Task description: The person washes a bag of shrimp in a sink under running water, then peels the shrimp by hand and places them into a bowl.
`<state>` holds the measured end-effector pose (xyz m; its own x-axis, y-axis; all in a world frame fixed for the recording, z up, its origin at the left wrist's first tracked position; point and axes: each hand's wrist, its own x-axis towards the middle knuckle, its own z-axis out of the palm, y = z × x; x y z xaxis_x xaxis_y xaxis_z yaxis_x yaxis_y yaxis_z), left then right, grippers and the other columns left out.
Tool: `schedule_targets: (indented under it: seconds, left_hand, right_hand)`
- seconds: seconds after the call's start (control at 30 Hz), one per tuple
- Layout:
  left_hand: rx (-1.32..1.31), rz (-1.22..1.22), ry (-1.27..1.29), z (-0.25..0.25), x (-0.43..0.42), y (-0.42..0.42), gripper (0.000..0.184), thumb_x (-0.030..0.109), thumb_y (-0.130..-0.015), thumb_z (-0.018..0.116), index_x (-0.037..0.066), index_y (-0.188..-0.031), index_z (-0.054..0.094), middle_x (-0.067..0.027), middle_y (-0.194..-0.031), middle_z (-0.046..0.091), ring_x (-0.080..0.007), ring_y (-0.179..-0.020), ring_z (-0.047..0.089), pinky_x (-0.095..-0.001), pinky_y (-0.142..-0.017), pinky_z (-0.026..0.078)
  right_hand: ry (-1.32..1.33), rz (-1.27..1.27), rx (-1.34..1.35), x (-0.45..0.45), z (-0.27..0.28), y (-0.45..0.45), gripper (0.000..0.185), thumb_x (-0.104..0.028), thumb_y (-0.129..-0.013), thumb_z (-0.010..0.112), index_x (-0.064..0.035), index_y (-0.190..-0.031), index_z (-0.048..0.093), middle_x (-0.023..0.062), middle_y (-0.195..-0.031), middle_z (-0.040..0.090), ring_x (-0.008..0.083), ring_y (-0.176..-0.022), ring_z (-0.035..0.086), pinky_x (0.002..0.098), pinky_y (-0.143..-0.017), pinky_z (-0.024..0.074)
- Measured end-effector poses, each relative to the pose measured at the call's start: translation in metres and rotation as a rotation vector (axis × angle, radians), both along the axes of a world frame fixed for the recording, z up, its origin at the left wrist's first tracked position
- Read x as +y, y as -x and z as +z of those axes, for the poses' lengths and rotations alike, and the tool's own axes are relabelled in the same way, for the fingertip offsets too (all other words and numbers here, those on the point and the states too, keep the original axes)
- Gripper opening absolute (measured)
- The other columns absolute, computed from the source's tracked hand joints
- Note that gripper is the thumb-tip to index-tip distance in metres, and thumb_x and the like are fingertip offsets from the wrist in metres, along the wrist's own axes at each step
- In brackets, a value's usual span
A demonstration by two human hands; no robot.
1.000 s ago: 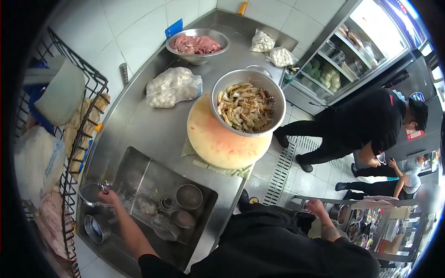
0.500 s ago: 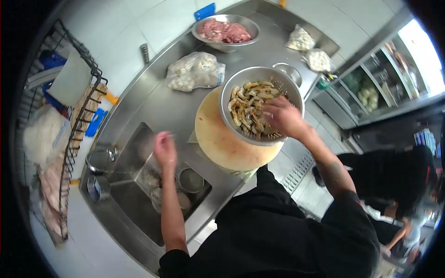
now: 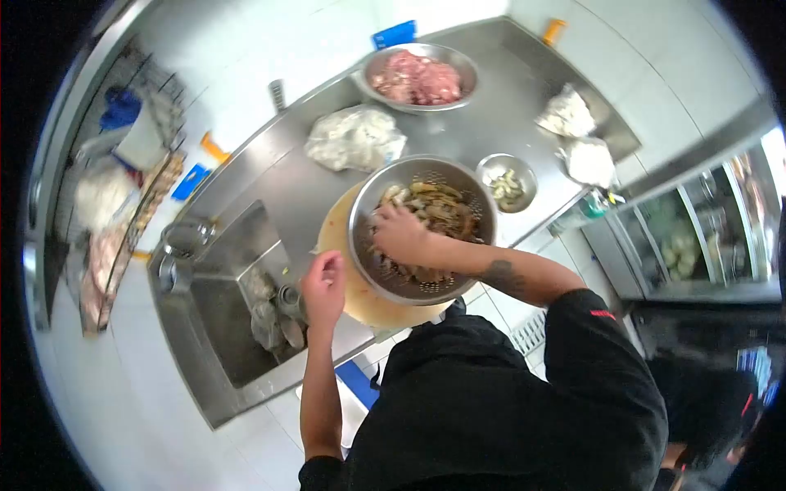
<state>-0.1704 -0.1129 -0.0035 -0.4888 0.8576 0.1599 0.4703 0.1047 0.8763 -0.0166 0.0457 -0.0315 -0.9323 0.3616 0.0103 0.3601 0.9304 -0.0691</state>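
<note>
Through the head camera I see the right hand (image 3: 399, 232) down inside a metal colander (image 3: 419, 167), over the left part of a heap of shrimp (image 3: 446, 204). Its fingers dip in among them, so I cannot tell how wide they are spread or whether they have hold of any. The left hand (image 3: 324, 285) is just beside the colander's left side, palm partly turned up and fingers loosely curled; I see nothing in its grasp.

The colander sits on a round, pale cutting board (image 3: 385, 313), which shows along its left and near edges. The board is on a metal bench (image 3: 278, 176). To the left I have the sink (image 3: 217, 307), holding a plastic bag (image 3: 266, 323) and a small metal dish (image 3: 292, 332) on its right side.

Beyond the colander, to the far left, a bulging clear bag (image 3: 356, 137) lies on the bench, and farther back stands a wide bowl (image 3: 419, 108) of raw pink meat (image 3: 416, 77). Just right of the colander I make out a small bowl (image 3: 527, 170) with pale pieces in it. Two more bags (image 3: 588, 161) lie together at the far right, with a glass-fronted fridge (image 3: 671, 245) past them. A person in dark clothing (image 3: 708, 409) is at the near right.
</note>
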Motion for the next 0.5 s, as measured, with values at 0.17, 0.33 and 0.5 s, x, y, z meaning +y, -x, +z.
schedule_targets:
  seconds: [0.17,0.33,0.5]
  left_hand:
    - [0.073,-0.046,-0.052,0.005,0.015,-0.014,0.017,0.01,-0.09,0.067,0.003,-0.106,0.067,-0.0082,-0.089,0.069,-0.0133,-0.074,0.064,-0.0262,-0.066,0.051]
    - [-0.023,-0.059,-0.061,-0.008,0.021,-0.018,0.019,0.01,-0.092,0.066,0.003,-0.109,0.066,-0.0067,-0.091,0.071,-0.0102,-0.072,0.064,-0.0233,-0.06,0.049]
    - [0.037,0.003,-0.034,-0.013,0.008,-0.026,0.021,0.01,-0.089,0.067,0.004,-0.109,0.067,-0.0067,-0.091,0.071,-0.0104,-0.076,0.065,-0.024,-0.062,0.049]
  right_hand:
    - [-0.018,0.017,-0.039,-0.002,0.02,-0.007,0.026,-0.023,-0.084,0.062,-0.0097,-0.102,0.074,0.0139,-0.121,0.063,0.0353,-0.124,0.049,0.0475,-0.098,0.045]
    - [-0.031,0.048,-0.025,-0.003,-0.006,0.002,0.023,-0.024,-0.083,0.062,-0.0088,-0.097,0.073,0.0145,-0.12,0.063,0.0345,-0.123,0.05,0.0448,-0.097,0.0471]
    - [-0.005,0.121,-0.034,0.004,-0.002,-0.001,0.017,-0.017,-0.086,0.057,-0.0096,-0.094,0.07,0.0116,-0.101,0.068,0.0328,-0.118,0.055,0.0443,-0.092,0.0505]
